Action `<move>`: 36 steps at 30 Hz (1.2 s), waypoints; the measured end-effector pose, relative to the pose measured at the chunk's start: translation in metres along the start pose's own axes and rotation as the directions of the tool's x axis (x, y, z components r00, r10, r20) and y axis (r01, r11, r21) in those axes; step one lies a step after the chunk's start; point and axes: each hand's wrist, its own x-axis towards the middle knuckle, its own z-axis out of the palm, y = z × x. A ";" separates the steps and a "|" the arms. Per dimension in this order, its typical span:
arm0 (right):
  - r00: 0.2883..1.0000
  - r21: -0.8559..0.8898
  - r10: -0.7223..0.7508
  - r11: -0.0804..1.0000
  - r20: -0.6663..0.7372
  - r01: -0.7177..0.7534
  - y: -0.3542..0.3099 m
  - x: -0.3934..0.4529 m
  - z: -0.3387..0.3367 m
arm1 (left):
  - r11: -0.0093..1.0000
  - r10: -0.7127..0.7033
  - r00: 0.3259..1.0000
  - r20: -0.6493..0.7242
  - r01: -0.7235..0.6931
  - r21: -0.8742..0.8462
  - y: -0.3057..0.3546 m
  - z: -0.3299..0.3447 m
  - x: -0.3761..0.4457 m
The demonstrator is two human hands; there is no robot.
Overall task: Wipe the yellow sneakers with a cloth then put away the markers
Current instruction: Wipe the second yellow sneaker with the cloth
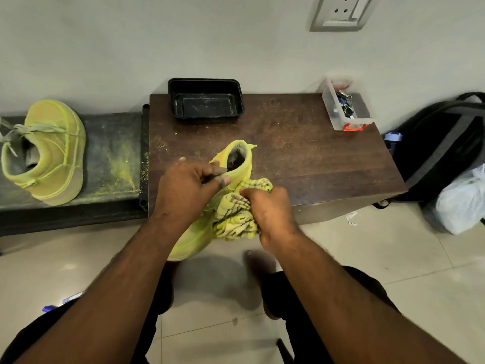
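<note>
Right hand [265,208] pressing cloth [236,219], against sneaker [194,237]

Wall [162,40]: pale, plain, matte, evenly lit. Socket plate [341,11]: grey-white, mounted high on the wall, right of centre, cut by the top edge. Floor [433,271]: glossy cream tiles with thin grout lines, soft reflections. Table [315,158]: dark wood-grain top, set against the wall, dusted with yellow specks. Bench [115,158]: low, dark, abutting the table on its left side, smeared with yellow powder. Backpack [441,153]: black with grey strap, on the floor just right of the table. Plastic bag [464,203]: white, leaning against the backpack.
</note>
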 end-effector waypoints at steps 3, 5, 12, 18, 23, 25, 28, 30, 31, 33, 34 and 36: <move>1.000 -0.014 -0.015 1.000 0.012 0.015 0.004 0.005 0.003 | 1.000 0.002 1.000 0.011 -0.002 -0.028 -0.001 -0.001 -0.001; 0.995 -0.023 -0.086 0.996 -0.048 0.085 -0.005 0.016 0.002 | 0.999 0.008 0.999 0.045 -0.006 -0.052 -0.002 -0.002 -0.001; 0.963 -0.287 -0.264 0.927 -0.045 0.241 -0.016 0.013 -0.003 | 0.997 0.015 1.000 0.026 -0.013 -0.070 -0.002 0.000 -0.001; 0.970 -0.346 -0.231 0.906 0.074 0.242 -0.002 -0.006 -0.001 | 0.997 0.007 0.999 0.039 -0.003 -0.080 -0.001 0.001 0.000; 0.917 -0.362 -0.389 0.870 -0.086 0.335 -0.032 0.016 -0.006 | 0.996 0.047 0.995 0.084 -0.041 -0.081 -0.002 -0.001 0.002; 0.924 -0.333 -0.374 0.884 -0.079 0.329 -0.032 0.018 -0.008 | 0.997 0.046 0.996 0.071 -0.042 -0.067 -0.002 0.000 0.001; 0.946 -0.379 -0.324 0.875 0.003 0.301 -0.018 0.005 -0.005 | 0.998 0.029 0.999 0.044 -0.027 -0.061 -0.004 0.002 0.002; 0.951 -0.427 -0.301 0.852 0.073 0.303 -0.009 -0.004 -0.004 | 0.998 0.024 0.999 0.039 -0.022 -0.055 -0.005 0.002 0.003; 0.955 -0.420 -0.280 0.859 0.098 0.294 -0.006 -0.007 -0.005 | 0.998 0.027 0.999 0.039 -0.025 -0.053 -0.004 0.002 0.003; 0.962 -0.383 -0.237 0.883 0.131 0.270 -0.006 -0.006 -0.005 | 0.999 0.048 0.999 0.026 -0.047 -0.025 -0.003 0.002 0.003; 0.965 -0.378 -0.231 0.888 0.122 0.261 -0.008 -0.004 -0.005 | 0.998 0.056 0.998 0.023 -0.056 -0.001 -0.003 0.002 0.003; 0.961 -0.367 -0.272 0.890 0.048 0.270 -0.018 0.004 -0.005 | 0.997 0.066 0.998 0.017 -0.067 0.024 -0.003 0.002 0.002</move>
